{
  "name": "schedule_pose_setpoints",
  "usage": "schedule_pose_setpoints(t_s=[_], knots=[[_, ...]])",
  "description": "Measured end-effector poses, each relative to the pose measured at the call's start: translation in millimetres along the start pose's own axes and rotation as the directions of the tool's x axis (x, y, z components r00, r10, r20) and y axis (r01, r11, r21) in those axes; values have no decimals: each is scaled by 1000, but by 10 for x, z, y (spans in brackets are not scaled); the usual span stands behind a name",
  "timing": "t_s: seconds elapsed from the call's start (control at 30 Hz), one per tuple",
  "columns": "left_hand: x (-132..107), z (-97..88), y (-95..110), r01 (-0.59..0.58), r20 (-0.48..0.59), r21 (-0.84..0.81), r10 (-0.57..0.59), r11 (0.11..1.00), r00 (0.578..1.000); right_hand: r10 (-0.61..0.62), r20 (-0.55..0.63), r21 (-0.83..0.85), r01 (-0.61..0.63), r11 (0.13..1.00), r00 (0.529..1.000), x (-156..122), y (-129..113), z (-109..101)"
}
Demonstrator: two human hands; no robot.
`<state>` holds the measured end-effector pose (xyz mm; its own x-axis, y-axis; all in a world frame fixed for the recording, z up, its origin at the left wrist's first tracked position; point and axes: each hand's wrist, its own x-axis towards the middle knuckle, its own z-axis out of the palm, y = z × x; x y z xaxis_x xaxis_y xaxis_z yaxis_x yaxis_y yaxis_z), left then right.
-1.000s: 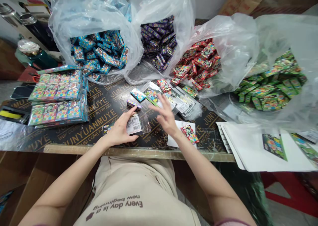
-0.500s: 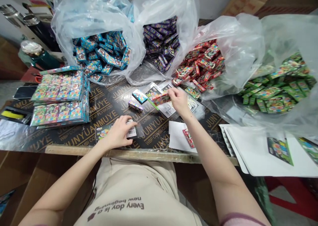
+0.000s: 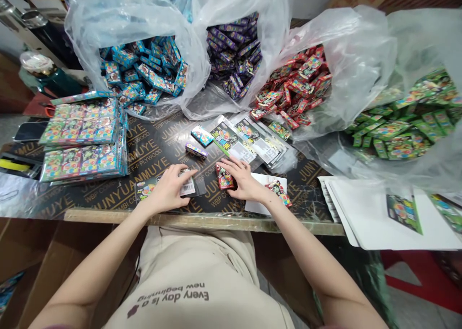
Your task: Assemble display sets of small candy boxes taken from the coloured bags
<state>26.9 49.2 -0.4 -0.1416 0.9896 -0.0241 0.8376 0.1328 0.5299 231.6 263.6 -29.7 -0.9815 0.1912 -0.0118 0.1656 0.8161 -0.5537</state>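
My left hand [image 3: 168,189] lies curled on a clear plastic sleeve with a printed card [image 3: 186,187] near the table's front edge, pinning it down. Just to its right, my right hand [image 3: 243,179] grips a small red box [image 3: 224,177] and holds it against the tabletop, next to the sleeve's open end. A blue box [image 3: 201,135] and a purple box [image 3: 196,149] lie loose just beyond my hands. A fanned pile of empty sleeves with cards [image 3: 252,141] lies behind my right hand.
Four clear bags at the back hold blue boxes [image 3: 144,76], purple boxes [image 3: 236,54], red boxes [image 3: 294,83] and green boxes [image 3: 407,122]. Stacked filled packs [image 3: 83,138] lie at left. White sheets [image 3: 378,213] lie at right, a white card with a red box [image 3: 277,191] beneath my wrist.
My right hand reached out to the sleeve pile, picked up a red box, and brought it back down beside the sleeve. My left hand stayed on the sleeve.
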Motion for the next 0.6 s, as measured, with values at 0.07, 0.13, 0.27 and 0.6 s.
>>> schedule_pose_setpoints(t_s=[0.07,0.13,0.27,0.6], knots=[[9,22,22,5,5,-21,-5,1000,1000,-42,-73,82,48,996,996,-33,-20,32],[26,57,66,6,18,-34,-5,999,1000,-83,-168,148,108,983,982,-30,-88,37],[73,130,155,-34,18,-77,35,996,999,-85,-201,51,97,994,976,-11,-350,-12],[155,166,206,-139,-5,-173,140,975,990,-148,-93,251,167,953,985,11,-483,-24]])
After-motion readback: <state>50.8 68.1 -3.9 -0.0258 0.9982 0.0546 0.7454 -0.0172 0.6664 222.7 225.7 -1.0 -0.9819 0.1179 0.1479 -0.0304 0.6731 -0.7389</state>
